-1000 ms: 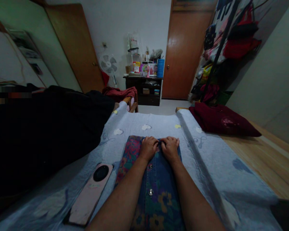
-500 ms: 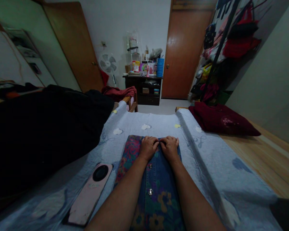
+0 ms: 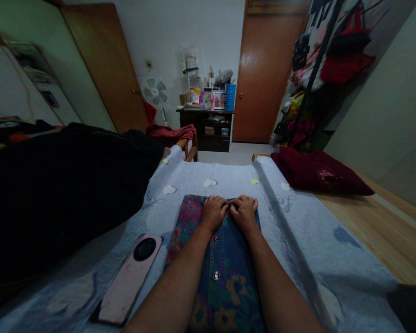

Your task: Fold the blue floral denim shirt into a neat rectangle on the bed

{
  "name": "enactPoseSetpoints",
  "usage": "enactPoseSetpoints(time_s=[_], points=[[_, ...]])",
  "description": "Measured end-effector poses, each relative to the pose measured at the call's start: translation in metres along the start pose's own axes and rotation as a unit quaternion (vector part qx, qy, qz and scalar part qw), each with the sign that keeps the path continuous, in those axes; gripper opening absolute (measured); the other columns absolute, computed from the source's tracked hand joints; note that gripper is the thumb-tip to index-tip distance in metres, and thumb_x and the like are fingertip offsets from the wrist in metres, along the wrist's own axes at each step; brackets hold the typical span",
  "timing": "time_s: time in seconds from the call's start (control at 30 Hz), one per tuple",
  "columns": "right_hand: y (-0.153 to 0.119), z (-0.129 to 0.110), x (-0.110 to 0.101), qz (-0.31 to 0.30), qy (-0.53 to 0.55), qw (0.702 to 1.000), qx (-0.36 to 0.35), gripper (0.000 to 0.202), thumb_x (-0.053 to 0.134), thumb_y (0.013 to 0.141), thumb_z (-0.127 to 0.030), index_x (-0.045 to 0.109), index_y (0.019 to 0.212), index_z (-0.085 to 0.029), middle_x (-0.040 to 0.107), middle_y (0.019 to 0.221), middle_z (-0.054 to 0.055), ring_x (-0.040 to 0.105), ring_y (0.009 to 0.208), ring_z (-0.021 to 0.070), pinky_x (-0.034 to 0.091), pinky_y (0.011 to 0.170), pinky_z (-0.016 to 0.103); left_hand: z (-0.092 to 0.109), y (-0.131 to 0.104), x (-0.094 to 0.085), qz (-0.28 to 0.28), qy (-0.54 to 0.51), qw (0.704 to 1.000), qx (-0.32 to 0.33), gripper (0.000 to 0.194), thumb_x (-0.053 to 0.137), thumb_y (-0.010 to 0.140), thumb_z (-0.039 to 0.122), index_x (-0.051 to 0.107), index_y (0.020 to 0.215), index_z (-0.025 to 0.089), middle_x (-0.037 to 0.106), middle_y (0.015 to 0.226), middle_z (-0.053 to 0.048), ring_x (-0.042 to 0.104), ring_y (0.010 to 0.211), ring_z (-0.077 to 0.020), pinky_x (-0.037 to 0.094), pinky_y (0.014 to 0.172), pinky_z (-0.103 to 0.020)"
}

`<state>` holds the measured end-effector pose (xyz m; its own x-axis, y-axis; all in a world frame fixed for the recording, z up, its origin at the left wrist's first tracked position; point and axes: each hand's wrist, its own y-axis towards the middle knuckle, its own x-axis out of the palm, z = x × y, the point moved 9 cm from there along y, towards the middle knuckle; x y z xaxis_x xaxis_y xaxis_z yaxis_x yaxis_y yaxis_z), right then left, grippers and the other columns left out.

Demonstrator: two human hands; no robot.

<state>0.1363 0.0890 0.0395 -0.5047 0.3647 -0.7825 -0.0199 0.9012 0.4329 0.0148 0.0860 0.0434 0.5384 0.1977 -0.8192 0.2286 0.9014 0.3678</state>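
A folded floral denim shirt (image 3: 230, 291) lies flat on the bedsheet in front of me, its metal buttons running down the middle. At its far edge, my left hand (image 3: 214, 213) grips the cloth with curled fingers. Close beside it, my right hand (image 3: 243, 212) pinches the same edge, thumb near the other thumb. Some fingertips are hidden over the far side. To the left of the shirt lies a pink phone (image 3: 128, 282) with a round black camera ring, touched by neither hand.
A black cloth heap (image 3: 65, 189) covers the left of the bed. On the right, a folded dark red garment (image 3: 322, 173) rests partly on bare wooden boards (image 3: 374, 222). The pale blue bedsheet (image 3: 208, 173) reaches the bed's far edge. Beyond stand a fan (image 3: 155, 91) and a dark cabinet (image 3: 208, 132).
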Motion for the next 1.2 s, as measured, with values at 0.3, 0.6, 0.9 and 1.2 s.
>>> enactPoseSetpoints(time_s=[0.3,0.6,0.9,1.2], points=[[0.001,0.007,-0.006,0.009,-0.002,1.0,0.018,0.019,0.057,0.085,-0.022,0.074,0.089,-0.03,0.064,0.098,0.003,0.044,0.107,0.0256,0.005,0.108,0.06,-0.002,0.0,-0.001,0.011,-0.011,1.0,0.005,0.009,0.057,0.091,0.026,0.066,0.092,0.024,0.067,0.099,-0.002,0.051,0.101,-0.0204,0.037,0.091,-0.035],[0.001,0.013,-0.012,0.024,-0.006,0.999,0.035,0.019,0.058,0.085,-0.022,0.075,0.088,-0.029,0.063,0.096,0.003,0.044,0.106,0.0256,0.004,0.108,0.06,-0.001,0.0,-0.002,0.012,-0.012,1.0,0.006,0.006,0.059,0.09,0.025,0.065,0.089,0.024,0.067,0.097,-0.002,0.052,0.098,-0.0204,0.038,0.09,-0.034],[0.001,0.023,-0.02,0.045,-0.022,0.997,0.063,0.019,0.057,0.084,-0.022,0.075,0.086,-0.029,0.064,0.095,0.002,0.044,0.105,0.0253,0.005,0.108,0.058,-0.001,0.0,-0.003,0.019,-0.017,1.0,0.007,0.006,0.06,0.09,0.024,0.065,0.087,0.023,0.067,0.094,-0.001,0.053,0.096,-0.0204,0.037,0.087,-0.034],[0.002,0.03,-0.02,0.051,-0.023,0.995,0.082,0.02,0.056,0.085,-0.021,0.075,0.084,-0.028,0.065,0.099,0.003,0.044,0.108,0.0261,0.005,0.107,0.057,-0.002,0.0,-0.002,0.017,-0.018,1.0,0.005,0.006,0.06,0.089,0.023,0.066,0.087,0.023,0.068,0.095,-0.002,0.054,0.096,-0.0208,0.037,0.087,-0.034]])
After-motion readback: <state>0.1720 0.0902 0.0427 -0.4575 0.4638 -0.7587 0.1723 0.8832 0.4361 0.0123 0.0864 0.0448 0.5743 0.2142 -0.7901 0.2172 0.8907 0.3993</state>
